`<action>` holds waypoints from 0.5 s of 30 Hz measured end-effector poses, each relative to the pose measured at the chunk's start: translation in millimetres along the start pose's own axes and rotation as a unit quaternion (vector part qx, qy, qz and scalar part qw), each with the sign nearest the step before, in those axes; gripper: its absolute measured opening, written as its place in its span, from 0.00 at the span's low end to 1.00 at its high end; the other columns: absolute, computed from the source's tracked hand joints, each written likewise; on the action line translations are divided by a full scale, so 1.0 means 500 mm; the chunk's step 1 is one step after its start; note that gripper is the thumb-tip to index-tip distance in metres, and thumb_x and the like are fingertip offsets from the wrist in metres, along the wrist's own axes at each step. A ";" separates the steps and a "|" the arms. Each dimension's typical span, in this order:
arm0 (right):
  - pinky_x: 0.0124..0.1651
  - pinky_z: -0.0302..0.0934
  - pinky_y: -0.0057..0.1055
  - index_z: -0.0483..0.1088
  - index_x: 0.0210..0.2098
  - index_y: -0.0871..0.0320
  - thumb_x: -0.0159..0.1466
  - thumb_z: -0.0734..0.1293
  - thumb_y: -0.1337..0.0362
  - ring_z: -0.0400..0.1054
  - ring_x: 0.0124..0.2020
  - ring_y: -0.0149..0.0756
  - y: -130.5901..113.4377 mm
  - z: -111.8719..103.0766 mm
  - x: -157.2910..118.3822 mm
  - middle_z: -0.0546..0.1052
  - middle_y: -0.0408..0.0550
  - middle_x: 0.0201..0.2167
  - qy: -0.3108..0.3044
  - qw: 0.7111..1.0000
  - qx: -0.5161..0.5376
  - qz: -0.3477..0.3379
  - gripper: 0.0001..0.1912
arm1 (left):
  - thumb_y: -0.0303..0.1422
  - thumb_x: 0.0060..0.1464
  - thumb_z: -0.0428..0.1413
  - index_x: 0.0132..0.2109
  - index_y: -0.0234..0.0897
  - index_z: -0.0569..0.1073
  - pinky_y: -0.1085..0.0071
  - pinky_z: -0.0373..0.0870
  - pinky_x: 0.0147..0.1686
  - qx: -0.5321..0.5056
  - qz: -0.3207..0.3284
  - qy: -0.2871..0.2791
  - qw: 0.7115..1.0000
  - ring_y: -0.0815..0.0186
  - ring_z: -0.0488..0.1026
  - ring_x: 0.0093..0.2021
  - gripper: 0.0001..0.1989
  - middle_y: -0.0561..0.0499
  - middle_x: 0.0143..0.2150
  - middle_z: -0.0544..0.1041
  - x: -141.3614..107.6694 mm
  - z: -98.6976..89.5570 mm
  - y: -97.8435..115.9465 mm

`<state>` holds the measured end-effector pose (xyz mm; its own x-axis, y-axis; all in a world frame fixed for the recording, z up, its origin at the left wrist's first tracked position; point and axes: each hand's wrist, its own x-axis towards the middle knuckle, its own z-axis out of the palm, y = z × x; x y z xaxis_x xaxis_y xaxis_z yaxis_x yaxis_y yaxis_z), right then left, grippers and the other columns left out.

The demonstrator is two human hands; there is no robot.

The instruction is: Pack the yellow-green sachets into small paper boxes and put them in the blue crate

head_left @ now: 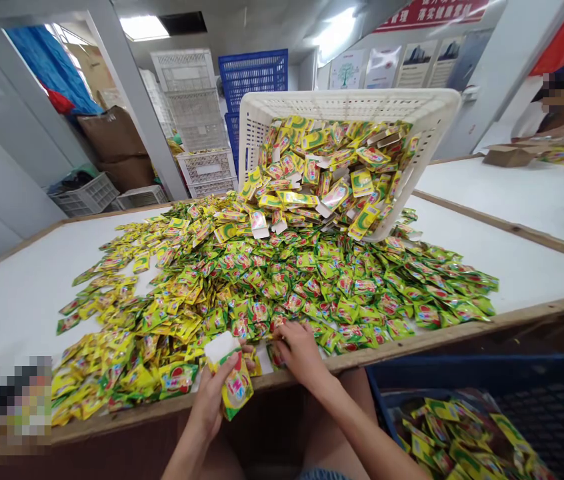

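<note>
My left hand (209, 393) grips a small yellow and green printed box (237, 387), whose white flap stands up at the open top. To its right, my right hand (299, 350) has its fingers curled on a green packet (275, 359) at the table's near edge. Its fingertips are partly hidden. Around both hands spreads a big heap of small sachets, green packets (322, 267) in the middle and right and yellow packets (127, 347) at the left.
A white plastic basket (425, 160) full of small yellow boxes leans tilted on the heap. Below right stands a blue crate (462, 367) holding filled-looking yellow boxes. The table's wooden rim (412, 340) runs along my side. Stacked white crates (189, 100) stand behind; a person is at the far right.
</note>
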<state>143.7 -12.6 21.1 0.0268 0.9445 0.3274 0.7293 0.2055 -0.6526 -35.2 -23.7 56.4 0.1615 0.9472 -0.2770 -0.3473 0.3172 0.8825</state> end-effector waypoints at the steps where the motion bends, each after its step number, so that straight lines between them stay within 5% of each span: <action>1: 0.39 0.54 0.31 0.68 0.30 0.58 0.60 0.62 0.67 0.64 0.33 0.35 0.003 -0.005 -0.001 0.72 0.45 0.28 0.014 0.997 0.065 0.028 0.04 | 0.37 0.42 0.62 0.50 0.34 0.70 0.69 0.71 0.31 0.018 -0.012 -0.013 1.000 0.58 0.76 0.35 0.26 0.45 0.37 0.79 0.001 0.003 0.000; 4: 0.29 0.54 0.26 0.68 0.29 0.60 0.59 0.63 0.59 0.63 0.26 0.32 0.013 -0.006 -0.003 0.71 0.43 0.24 -0.004 0.960 0.264 0.093 0.10 | 0.37 0.41 0.62 0.49 0.34 0.71 0.70 0.70 0.32 0.052 -0.043 -0.069 0.995 0.57 0.75 0.38 0.26 0.43 0.39 0.78 0.006 0.015 0.002; 7: 0.27 0.55 0.26 0.69 0.29 0.61 0.59 0.61 0.53 0.63 0.25 0.32 0.023 0.003 0.004 0.71 0.43 0.23 -0.018 0.935 0.337 0.111 0.16 | 0.37 0.42 0.62 0.50 0.33 0.71 0.71 0.69 0.31 0.055 -0.051 -0.099 0.992 0.57 0.75 0.37 0.26 0.43 0.38 0.78 0.016 0.022 0.001; 11: 0.38 0.57 0.30 0.70 0.36 0.59 0.61 0.61 0.58 0.65 0.34 0.36 0.038 0.006 0.029 0.73 0.48 0.33 0.076 0.975 0.184 0.094 0.12 | 0.38 0.44 0.60 0.50 0.33 0.71 0.69 0.70 0.33 0.049 -0.023 -0.079 0.995 0.58 0.76 0.36 0.25 0.43 0.38 0.78 0.031 0.013 -0.007; 15: 0.47 0.53 0.37 0.69 0.42 0.57 0.55 0.67 0.65 0.61 0.45 0.43 0.045 0.014 0.052 0.70 0.51 0.41 0.063 0.996 -0.008 0.056 0.14 | 0.38 0.42 0.62 0.47 0.32 0.72 0.66 0.70 0.40 0.070 0.003 -0.064 0.995 0.57 0.75 0.41 0.24 0.42 0.40 0.78 0.045 0.002 -0.013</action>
<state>155.8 18.2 10.2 0.1939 0.9216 0.3361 0.7281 0.0944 -0.6789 -28.6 -4.3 44.7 0.2796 0.9323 -0.2293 -0.2171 0.2940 0.9308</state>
